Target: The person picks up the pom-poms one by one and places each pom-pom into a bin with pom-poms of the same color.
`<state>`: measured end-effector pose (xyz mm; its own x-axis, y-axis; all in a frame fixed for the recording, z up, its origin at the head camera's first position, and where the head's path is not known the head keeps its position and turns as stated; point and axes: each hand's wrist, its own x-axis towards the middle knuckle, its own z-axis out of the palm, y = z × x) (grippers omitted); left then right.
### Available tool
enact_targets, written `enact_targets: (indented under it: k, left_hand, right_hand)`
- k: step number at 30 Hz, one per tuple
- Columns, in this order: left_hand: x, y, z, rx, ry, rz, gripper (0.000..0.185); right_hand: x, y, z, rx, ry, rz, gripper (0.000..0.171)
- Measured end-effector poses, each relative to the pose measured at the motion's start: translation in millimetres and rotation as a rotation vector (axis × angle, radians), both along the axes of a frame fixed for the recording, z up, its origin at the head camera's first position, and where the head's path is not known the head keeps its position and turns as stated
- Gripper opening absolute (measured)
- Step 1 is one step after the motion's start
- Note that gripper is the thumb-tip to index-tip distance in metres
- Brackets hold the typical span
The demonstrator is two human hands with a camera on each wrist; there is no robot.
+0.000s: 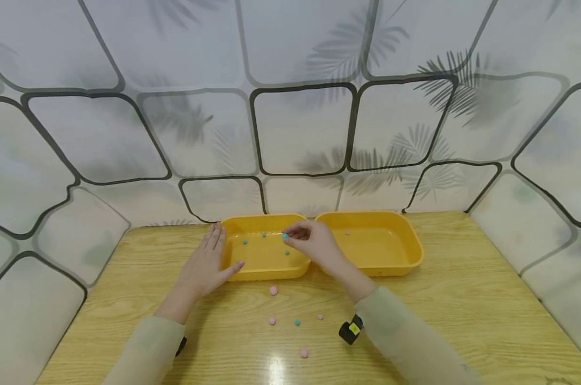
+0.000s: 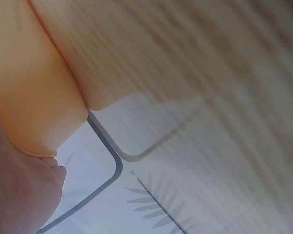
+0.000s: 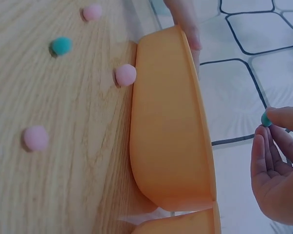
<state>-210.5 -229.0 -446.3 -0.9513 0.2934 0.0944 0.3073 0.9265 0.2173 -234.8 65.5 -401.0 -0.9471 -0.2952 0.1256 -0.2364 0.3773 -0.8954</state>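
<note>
Over the left yellow tray point(image 1: 266, 267), near its far rim, my right hand point(image 1: 314, 246) pinches a small teal pom-pom point(image 1: 285, 236) between thumb and fingertip, clear of the tray floor. My left hand point(image 1: 206, 264) lies flat with straight fingers against that tray's outer left wall, thumb at the front corner. The tray is smooth moulded plastic with rounded corners, and a few teal balls rest inside it. The right yellow tray point(image 1: 391, 264) touches it side by side and holds one pink ball. On the wood-grain table point(image 1: 464, 299) in front, fuzzy pink pom-poms point(image 1: 273, 290) and a teal one lie scattered, well apart, with open room around them.
</note>
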Motion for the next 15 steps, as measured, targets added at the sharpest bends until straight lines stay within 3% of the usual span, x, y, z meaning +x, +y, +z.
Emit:
enact_targets:
  k: [15]
  left_hand:
    - [-0.9, -2.1, -2.4, -0.008, -0.009, 0.002, 0.101]
  right_hand:
    - [-33.6, -7.7, -6.6, 0.043, -0.033, -0.016, 0.019]
